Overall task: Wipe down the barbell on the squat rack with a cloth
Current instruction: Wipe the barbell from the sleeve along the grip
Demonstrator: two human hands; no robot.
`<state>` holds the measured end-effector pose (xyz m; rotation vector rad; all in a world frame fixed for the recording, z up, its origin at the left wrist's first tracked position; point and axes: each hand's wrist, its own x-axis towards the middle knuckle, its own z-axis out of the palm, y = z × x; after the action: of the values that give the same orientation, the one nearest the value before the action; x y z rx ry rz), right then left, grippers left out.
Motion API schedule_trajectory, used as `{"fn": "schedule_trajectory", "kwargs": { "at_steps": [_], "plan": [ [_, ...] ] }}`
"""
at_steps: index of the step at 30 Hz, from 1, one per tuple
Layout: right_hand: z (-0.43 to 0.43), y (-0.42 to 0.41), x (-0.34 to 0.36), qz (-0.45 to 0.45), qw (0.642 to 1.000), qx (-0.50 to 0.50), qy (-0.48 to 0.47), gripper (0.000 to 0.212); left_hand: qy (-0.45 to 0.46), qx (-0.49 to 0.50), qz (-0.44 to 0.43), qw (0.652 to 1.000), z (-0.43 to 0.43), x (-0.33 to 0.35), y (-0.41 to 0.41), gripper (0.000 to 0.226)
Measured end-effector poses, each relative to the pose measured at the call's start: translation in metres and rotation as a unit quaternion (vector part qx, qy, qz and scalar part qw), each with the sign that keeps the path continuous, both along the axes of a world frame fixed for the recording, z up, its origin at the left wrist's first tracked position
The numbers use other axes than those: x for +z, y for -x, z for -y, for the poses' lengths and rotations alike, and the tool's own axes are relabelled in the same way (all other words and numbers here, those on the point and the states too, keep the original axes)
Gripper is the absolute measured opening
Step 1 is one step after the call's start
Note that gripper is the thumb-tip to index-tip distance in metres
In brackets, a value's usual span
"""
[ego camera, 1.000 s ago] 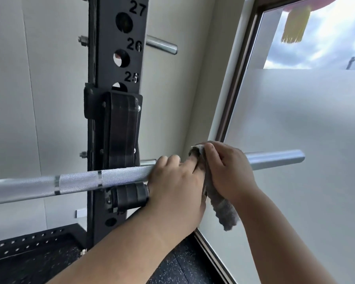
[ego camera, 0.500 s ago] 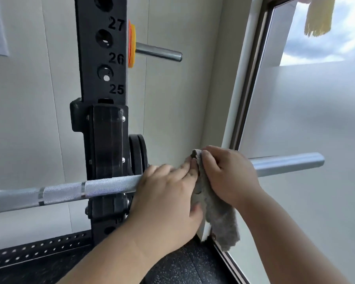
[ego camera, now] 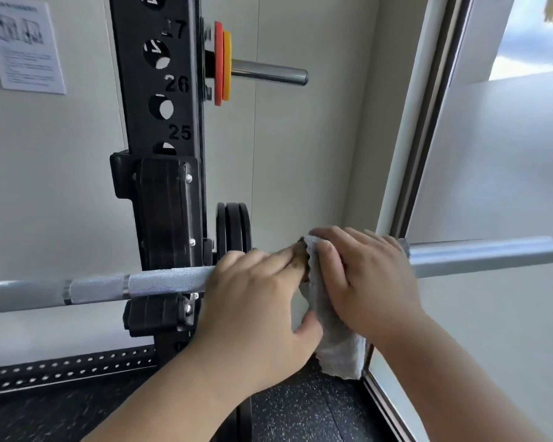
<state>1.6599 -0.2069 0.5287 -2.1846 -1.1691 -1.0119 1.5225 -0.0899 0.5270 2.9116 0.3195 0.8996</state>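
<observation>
Nearest the camera, two bare forearms are seen reaching up to the barbell [ego camera: 160,287]. The left hand [ego camera: 256,291] is laid over the shaft just right of the rack upright [ego camera: 155,129], fingers curled over the top; whether it is fully closed round the bar cannot be told. The right hand [ego camera: 364,279] is closed over the grey cloth [ego camera: 336,336], which is draped across the bar at the inner end of the smooth sleeve [ego camera: 482,255], its loose tail hanging below. The bar is carried in the black hook [ego camera: 160,314] on the upright. Beyond, small plates [ego camera: 233,228] and an orange disc [ego camera: 221,63] are stored on pegs.

Risks are judged as follows: the hanging tail could snag at the collar; the sleeve could spin under pressure and go unwiped; a hard sideways push could shift the bar in its hook. No containers are in view.
</observation>
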Motion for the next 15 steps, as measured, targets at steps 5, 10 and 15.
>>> {"fn": "schedule_trajectory", "kwargs": {
  "at_steps": [5,10,15],
  "plan": [
    [-0.011,-0.003,0.021,-0.077,0.995,-0.041,0.052,0.050,0.014,-0.003,0.013,1.000,-0.001,-0.001,0.004,0.046],
    [0.007,-0.004,-0.030,0.035,0.995,0.072,-0.056,0.040,0.004,0.009,0.000,1.000,0.004,0.005,0.000,0.060],
    [0.004,0.004,-0.013,0.015,0.997,0.057,-0.046,0.033,0.008,0.000,0.007,1.000,0.003,0.001,0.001,0.053]
  ]
}}
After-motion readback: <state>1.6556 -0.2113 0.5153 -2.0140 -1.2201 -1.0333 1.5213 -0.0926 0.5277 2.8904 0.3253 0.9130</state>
